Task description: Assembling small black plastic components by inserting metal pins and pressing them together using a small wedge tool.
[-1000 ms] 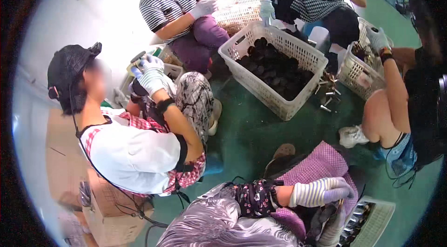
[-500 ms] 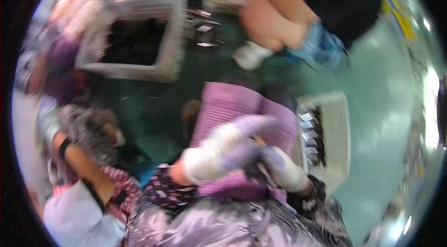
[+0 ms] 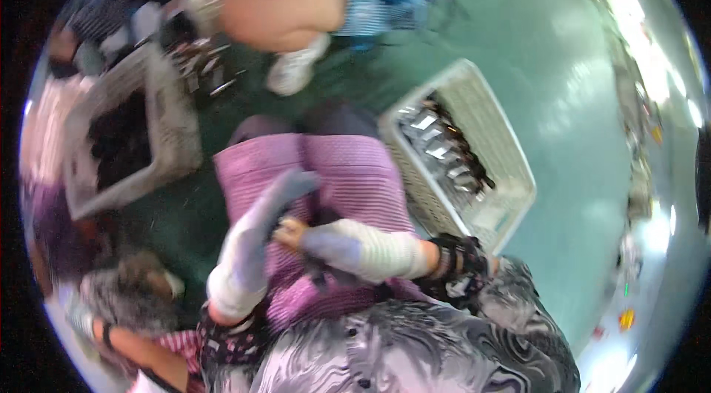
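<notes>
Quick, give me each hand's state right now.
Left hand: gloved, fingers stretched out, open, holding nothing.
Right hand: gloved, closed around a small tan object; what it is cannot be told.

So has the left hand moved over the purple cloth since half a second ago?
Yes. The left hand now lies left of the right hand on the purple cloth; before, it crossed toward the cloth's right side.

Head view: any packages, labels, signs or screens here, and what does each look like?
No labels, signs or screens can be made out; the picture is motion-blurred.
White basket: right of the lap, rectangular, lattice walls, holding shiny silver and dark pieces.
Second basket: upper left on the green floor, pale, rectangular, holding dark pieces.
Small bright coloured bits: far right rim, too blurred to identify.
</notes>
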{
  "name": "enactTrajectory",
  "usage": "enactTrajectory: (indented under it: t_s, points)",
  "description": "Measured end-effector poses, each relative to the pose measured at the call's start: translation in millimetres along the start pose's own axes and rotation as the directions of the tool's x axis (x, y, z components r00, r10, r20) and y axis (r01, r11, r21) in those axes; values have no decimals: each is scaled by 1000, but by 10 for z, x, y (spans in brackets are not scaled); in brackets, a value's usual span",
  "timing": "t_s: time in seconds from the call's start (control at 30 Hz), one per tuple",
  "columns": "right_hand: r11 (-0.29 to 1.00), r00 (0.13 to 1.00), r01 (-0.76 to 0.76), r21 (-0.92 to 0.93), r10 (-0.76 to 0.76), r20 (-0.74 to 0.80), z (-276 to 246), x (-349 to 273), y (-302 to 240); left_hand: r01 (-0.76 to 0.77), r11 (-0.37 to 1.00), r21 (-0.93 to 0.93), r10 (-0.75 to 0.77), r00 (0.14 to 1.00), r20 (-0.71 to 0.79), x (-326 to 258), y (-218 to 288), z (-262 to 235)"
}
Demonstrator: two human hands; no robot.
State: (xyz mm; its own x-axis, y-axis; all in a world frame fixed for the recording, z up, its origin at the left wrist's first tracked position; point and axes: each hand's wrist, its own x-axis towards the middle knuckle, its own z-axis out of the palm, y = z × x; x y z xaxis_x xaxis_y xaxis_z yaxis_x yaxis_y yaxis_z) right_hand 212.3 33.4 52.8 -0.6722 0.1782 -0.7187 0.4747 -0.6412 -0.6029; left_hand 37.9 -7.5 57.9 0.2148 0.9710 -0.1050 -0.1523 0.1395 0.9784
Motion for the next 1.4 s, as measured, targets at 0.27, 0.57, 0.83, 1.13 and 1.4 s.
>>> enactTrajectory:
  t_s: [0.27, 0.57, 0.83, 1.13, 1.4]
  points:
    - [549, 461, 757, -354, -833, -306, -569, -459, -117, -297, 945, -136, 235, 908, -347, 98, -104, -147]
    - [356, 318, -568, -742, -736, -597, -2393, -717, 871, -194, 978, 75, 208, 913, -350, 132, -104, -392]
    - [429, 545, -677, -599, -256, -799, -2967, -354, 1915, -82, 991, 109, 116, 927, -356, 246, -131, -438]
    - [509, 709, -526, -682, -181, -682, -3320, 45, 2351, 40, 985, 170, 23, 935, -354, 423, -219, -267]
    - [424, 836, -512, -747, 48, -546, -3461, 305, 2483, 94, 973, 211, -36, 965, -260, 470, -190, -239]
